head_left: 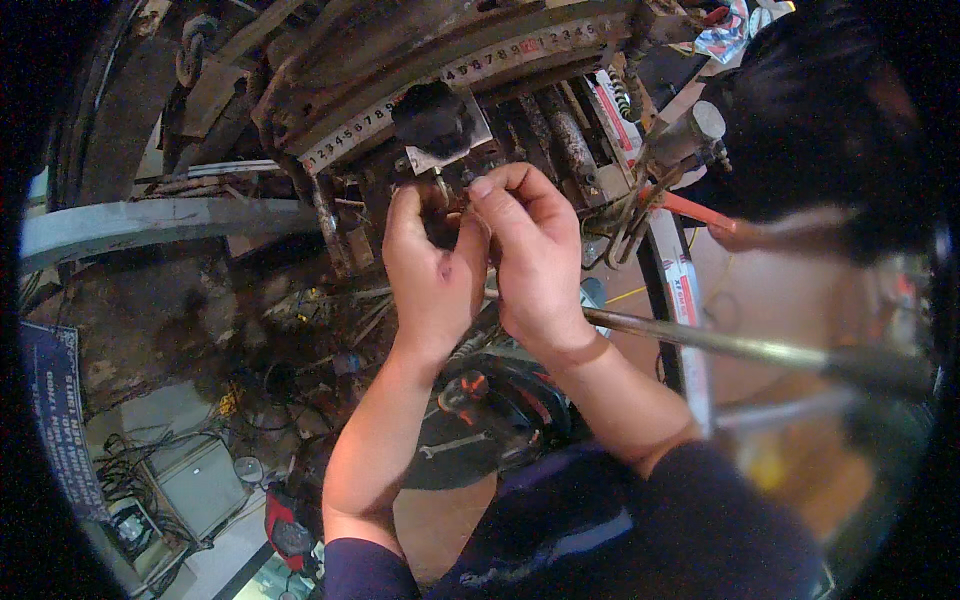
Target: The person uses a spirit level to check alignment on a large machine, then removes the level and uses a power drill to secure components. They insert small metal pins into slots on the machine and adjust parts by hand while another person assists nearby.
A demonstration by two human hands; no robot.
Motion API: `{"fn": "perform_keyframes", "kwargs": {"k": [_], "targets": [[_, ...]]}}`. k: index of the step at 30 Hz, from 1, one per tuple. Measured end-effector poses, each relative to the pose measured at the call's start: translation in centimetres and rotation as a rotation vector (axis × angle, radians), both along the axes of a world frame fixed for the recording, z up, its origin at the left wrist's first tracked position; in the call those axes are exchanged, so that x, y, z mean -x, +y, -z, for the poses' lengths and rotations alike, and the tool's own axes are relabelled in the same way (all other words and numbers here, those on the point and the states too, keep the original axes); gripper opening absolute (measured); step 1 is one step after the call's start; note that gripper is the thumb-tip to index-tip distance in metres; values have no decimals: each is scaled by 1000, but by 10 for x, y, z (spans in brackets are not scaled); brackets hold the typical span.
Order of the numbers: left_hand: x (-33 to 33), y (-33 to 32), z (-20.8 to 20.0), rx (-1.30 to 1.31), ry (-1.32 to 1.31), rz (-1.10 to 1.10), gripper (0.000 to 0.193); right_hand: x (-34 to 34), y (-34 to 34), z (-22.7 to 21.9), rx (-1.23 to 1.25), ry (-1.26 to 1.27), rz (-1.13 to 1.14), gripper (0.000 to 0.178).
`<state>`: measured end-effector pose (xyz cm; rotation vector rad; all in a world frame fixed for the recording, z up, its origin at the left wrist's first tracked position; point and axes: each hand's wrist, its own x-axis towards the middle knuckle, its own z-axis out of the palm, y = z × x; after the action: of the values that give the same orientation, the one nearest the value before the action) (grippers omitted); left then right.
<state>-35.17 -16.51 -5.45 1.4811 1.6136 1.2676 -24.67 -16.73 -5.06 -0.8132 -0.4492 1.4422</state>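
Note:
Both my hands meet just below a black rounded part (432, 118) on a pale metal plate (462, 143), at the front of a rusty machine frame (300, 85). My left hand (435, 270) curls its fingers under the plate, beside a small metal piece (441, 187). Its thumb points up towards the other hand's fingertips. Thumb and forefinger of my right hand (538, 255) are pinched together there. Whatever lies between the fingers is too small and hidden to name. Along the frame runs a ruler strip (352, 133) with printed numbers.
A long metal rod (690, 335) crosses at the right, below an orange bar (700, 212). A curved grey beam (160, 228) spans the left. Below my arms lie a wrench (455, 445) and a black-and-orange power tool (465, 392). A grey box (205, 490) stands lower left.

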Motion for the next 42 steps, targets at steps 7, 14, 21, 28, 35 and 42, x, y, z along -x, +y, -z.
{"fn": "perform_keyframes", "kwargs": {"k": [7,14,21,28,35,42], "targets": [[15,-15,-3,-392,777,-88,24,-3,0,2,63,163,-123,9],[-12,-4,7,-140,348,7,17,-6,-2,-4,85,-114,17,14],[-13,4,-19,301,-505,40,17,-13,13,-8,-107,-262,137,28],[-30,3,1,-60,-28,-79,20,-8,18,-8,-50,-336,163,35],[-21,-29,-15,-83,-180,-204,34,-7,30,-4,-26,-376,104,34],[-8,18,-30,19,-733,-331,32,1,39,-4,-70,-300,158,26]]}}
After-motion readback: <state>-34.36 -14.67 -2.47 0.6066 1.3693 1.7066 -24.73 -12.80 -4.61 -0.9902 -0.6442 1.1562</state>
